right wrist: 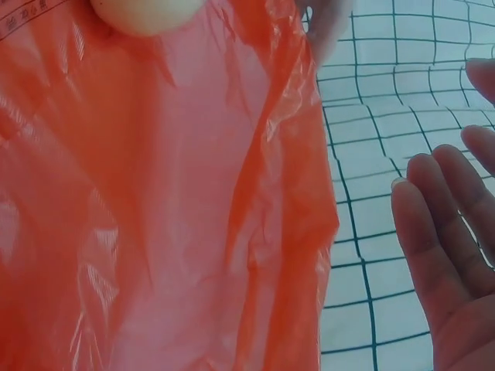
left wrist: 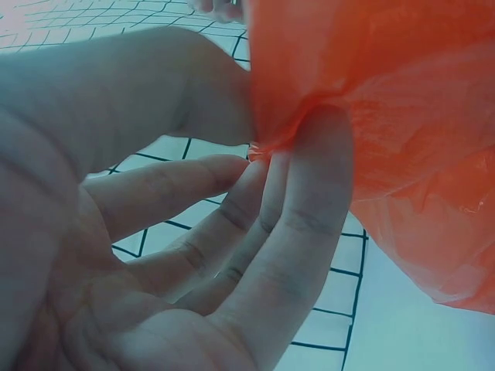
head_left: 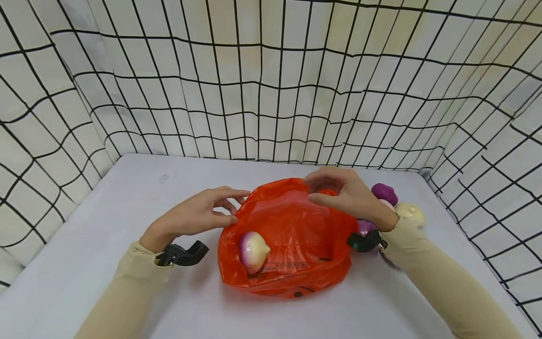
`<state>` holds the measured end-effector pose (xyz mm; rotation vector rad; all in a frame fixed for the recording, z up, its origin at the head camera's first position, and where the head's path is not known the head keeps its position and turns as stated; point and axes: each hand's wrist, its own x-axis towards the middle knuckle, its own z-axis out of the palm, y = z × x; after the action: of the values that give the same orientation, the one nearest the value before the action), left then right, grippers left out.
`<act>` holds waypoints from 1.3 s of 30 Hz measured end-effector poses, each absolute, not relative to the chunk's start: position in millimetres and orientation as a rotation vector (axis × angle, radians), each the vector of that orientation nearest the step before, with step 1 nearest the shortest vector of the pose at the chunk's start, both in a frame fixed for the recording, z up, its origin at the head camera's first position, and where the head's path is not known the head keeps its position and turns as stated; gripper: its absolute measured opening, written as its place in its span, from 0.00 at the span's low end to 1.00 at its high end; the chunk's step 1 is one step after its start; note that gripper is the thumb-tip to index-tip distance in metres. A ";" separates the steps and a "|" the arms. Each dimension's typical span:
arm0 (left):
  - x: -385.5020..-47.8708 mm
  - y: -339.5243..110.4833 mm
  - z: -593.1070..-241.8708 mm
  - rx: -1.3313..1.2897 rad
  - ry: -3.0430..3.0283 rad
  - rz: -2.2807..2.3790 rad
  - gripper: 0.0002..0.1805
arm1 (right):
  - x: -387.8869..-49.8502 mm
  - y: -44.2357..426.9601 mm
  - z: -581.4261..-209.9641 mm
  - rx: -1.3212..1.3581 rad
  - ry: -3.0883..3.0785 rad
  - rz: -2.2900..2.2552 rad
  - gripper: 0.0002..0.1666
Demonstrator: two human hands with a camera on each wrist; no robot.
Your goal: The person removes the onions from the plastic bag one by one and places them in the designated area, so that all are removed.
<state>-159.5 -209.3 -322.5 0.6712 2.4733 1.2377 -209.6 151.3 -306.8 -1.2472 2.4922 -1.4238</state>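
A red plastic bag (head_left: 292, 235) lies with its mouth spread on the white table. Inside it, toward the left, sits a purple-and-cream onion (head_left: 254, 253); its pale end shows in the right wrist view. My left hand (head_left: 201, 212) pinches the bag's left rim between thumb and fingers, as the left wrist view shows at the gathered plastic (left wrist: 309, 85). Above the bag's far right rim hovers my right hand (head_left: 345, 193), fingers loosely bent. In the right wrist view its fingers (right wrist: 421, 216) are apart from the bag and hold nothing.
Right of the bag, partly behind my right forearm, is a group of onion-like vegetables: a dark purple one (head_left: 384, 194), a cream one (head_left: 410, 215) and another purple one (head_left: 366, 227). Black netting (head_left: 260, 84) over white cloth encloses the table (head_left: 139, 188) at the back and sides.
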 end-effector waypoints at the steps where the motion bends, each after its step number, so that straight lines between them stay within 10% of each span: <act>1: -159.5 -209.1 -322.6 0.671 2.472 1.240 0.32 | -209.8 148.7 -307.3 -1.253 2.478 -1.428 0.22; 39: -156.7 -210.8 -321.7 0.706 2.462 1.265 0.32 | -200.4 64.5 -350.2 -1.505 2.139 -0.908 0.26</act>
<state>-156.7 -210.8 -321.7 0.7059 2.4617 1.2654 -200.4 64.5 -350.2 -1.5047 2.1387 -0.9075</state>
